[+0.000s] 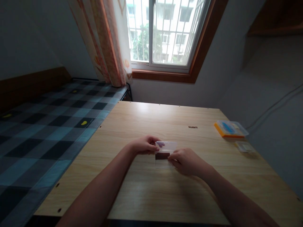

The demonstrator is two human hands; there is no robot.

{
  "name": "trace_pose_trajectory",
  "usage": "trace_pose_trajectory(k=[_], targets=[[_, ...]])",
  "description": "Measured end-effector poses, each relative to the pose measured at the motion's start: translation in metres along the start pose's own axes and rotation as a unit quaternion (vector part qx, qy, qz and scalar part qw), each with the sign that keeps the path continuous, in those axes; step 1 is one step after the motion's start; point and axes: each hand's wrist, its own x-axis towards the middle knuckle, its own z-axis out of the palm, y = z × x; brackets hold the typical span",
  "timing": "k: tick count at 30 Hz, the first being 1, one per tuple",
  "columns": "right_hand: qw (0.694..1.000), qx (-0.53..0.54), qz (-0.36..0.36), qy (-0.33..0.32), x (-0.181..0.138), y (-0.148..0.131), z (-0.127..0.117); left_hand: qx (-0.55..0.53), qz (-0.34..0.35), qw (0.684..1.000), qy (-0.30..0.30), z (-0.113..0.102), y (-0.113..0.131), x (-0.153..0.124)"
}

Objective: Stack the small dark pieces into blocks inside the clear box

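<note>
A: Head view. Where is the clear plastic case (166, 149)?

B: Mid-table (142, 195), lid raised, a dark strip (162, 155) at its near edge.

A: Hands?

B: Left hand (144, 145) pinches the case's left end, fingers closed on it. Right hand (186, 160) grips the right end; possibly touching the strip, view too small.

A: Elsewhere?

B: Far right: orange-based box (229, 129), small clear box (245, 147). A row of black bits (193, 127) lies farther back.

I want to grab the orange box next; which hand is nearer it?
Right. The right hand lies left of and below the orange box; the left hand is farther left.
</note>
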Motion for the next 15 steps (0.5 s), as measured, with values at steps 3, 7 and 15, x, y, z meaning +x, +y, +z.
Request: trace_pose_trajectory(k=[3, 7, 15], targets=[[1.0, 0.003, -0.001, 0.006, -0.0004, -0.0008, -0.0006, -0.001, 0.0, 1.0, 0.001, -0.0001, -0.0002, -0.0003], [1.0, 0.004, -0.003, 0.011, 0.0, -0.0001, -0.0001, -0.003, 0.001, 1.0, 0.0, 0.0007, -0.0003, -0.0006], [0.999, 0.022, -0.019, 0.027, -0.0004, 0.0015, 0.0009, -0.001, -0.001, 1.0, 0.008, 0.0015, 0.0024, -0.0009]])
